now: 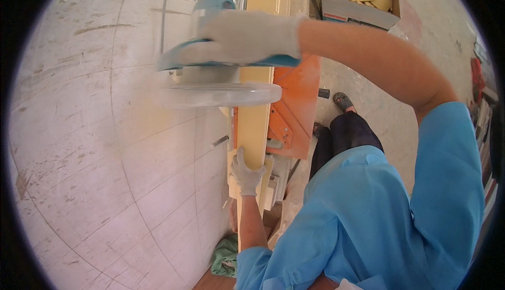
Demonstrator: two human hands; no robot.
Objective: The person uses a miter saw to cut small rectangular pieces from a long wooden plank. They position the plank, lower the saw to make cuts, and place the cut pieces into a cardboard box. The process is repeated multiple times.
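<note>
My right hand [247,36], in a pale work glove, is wrapped round the handle of a teal miter saw [213,6]. Under the handle sits the saw's clear round blade guard [231,96], across a long yellowish board [253,129]. Motion smears the hand and saw head a little, and the blade itself cannot be made out. Nearer to me, my left hand [246,177], gloved too, holds the board, its fingers pointing toward the saw and its thumb at the right side. An orange saw base [297,113] shows to the right of the board.
At the far right of the saw stands a cardboard box [363,15] full of small yellowish cut pieces. A scuffed whitish wall [131,158] runs along the left. Green cloth [225,256] lies near the bottom. Assorted things line the right edge.
</note>
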